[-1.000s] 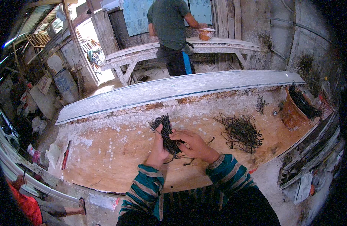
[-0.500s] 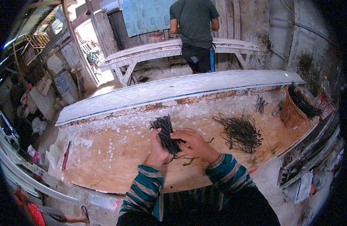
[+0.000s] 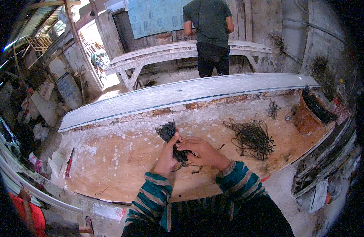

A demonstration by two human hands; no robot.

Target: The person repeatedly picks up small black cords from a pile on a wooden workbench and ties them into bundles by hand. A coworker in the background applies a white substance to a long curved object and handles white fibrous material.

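A bundle of thin black cords [image 3: 167, 131] is gripped in my left hand [image 3: 168, 156], its thumb laid across the strands and the bundle's upper end fanning out above. Curled over the bundle's lower part are the fingers of my right hand [image 3: 205, 151]; my fingers hide some of the strands there. A few loose cord ends trail onto the wooden board [image 3: 122, 166] beneath. To the right lies a loose, tangled pile of black cords [image 3: 253, 138].
An orange-brown bucket [image 3: 308, 116] full of black cords leans at the right. A red-handled knife-like tool [image 3: 69, 164] lies at the left. Beyond the board runs a long whitish panel [image 3: 182, 93]. A person [image 3: 211, 31] stands behind it; another in red [image 3: 29, 213] is at lower left.
My left thumb has closed over the bundle, and the strands bunch tighter. The standing person has shifted right. The person in red has moved further into view.
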